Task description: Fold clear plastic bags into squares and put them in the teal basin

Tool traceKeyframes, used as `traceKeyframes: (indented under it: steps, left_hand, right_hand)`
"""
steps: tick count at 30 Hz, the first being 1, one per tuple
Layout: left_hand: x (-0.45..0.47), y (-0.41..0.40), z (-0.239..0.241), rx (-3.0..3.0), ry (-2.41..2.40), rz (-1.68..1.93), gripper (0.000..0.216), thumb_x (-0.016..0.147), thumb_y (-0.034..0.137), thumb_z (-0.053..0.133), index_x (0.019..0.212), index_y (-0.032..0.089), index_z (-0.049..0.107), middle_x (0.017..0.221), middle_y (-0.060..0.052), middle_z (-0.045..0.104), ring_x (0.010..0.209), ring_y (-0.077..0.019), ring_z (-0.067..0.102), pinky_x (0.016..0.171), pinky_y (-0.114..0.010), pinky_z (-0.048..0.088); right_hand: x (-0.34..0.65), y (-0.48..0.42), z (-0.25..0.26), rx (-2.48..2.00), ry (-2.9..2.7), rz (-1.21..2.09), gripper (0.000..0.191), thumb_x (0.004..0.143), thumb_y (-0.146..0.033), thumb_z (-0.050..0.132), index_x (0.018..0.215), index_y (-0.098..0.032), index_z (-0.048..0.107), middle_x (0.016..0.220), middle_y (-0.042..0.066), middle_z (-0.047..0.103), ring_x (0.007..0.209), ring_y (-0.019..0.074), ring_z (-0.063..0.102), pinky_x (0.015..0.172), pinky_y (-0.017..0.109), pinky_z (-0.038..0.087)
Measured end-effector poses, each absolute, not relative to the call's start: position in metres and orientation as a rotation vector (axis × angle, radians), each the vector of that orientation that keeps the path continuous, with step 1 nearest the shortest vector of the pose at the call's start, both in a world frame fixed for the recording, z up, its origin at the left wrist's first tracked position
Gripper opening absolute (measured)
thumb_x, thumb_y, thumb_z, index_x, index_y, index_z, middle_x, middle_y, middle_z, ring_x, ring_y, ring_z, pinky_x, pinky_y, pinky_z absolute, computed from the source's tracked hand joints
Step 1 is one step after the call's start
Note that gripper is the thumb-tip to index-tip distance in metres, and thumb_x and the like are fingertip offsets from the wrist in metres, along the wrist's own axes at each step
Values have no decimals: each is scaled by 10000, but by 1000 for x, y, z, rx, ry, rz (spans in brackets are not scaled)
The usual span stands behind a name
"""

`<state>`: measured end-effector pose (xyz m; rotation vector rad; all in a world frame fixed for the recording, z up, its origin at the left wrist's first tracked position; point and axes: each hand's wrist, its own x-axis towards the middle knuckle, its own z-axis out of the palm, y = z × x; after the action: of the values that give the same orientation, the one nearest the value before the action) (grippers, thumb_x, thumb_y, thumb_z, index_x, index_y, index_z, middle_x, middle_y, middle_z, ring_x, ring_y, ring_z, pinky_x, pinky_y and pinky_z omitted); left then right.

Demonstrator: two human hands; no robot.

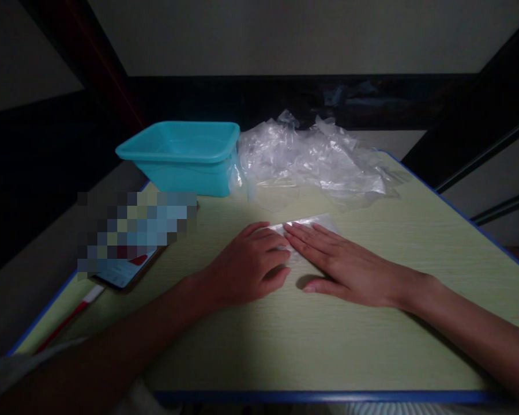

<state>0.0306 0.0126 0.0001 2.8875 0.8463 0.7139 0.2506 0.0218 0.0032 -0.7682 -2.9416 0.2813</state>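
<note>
Head view: left fingers and right fingers touch clear plastic.

Reference: the flat plastic piece. Behind it, the heaped plastic film bars your passage; behind it to the left, the turquoise tub does likewise. Left of it, your left hand, then the phone, obstruct. Right of it, past your right hand, and in front, between your forearms, bare tabletop affords room.

In dim light, a pale wall with a dark lower band stands behind a wood-grained, blue-edged surface.
</note>
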Motion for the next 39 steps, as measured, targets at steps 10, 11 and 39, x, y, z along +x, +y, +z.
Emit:
traceKeyframes:
  steps: [10,11,39]
  left_hand:
    - [33,12,1,2854,876,666,155,864,188,484,878,132,628,919,-76,642,909,-197,581,970,-373,386]
    - [33,13,1,2857,877,667,155,865,187,483,880,130,626,921,-78,640,912,-198,579,970,-373,386]
    - [34,13,1,2887,876,686,153,876,160,471,874,133,622,930,-78,632,916,-196,569,952,-369,398]
  right_hand:
    - [250,22,4,-779,-2961,307,744,932,-538,303,1420,15,210,1474,262,173,1389,273,120,1098,539,185]
    - [250,22,4,-782,-2965,299,748,931,-541,301,1417,20,214,1472,263,176,1388,276,124,1098,537,187]
    - [249,23,3,-765,-2914,267,711,934,-506,343,1402,23,261,1462,258,240,1377,282,196,1097,524,215]
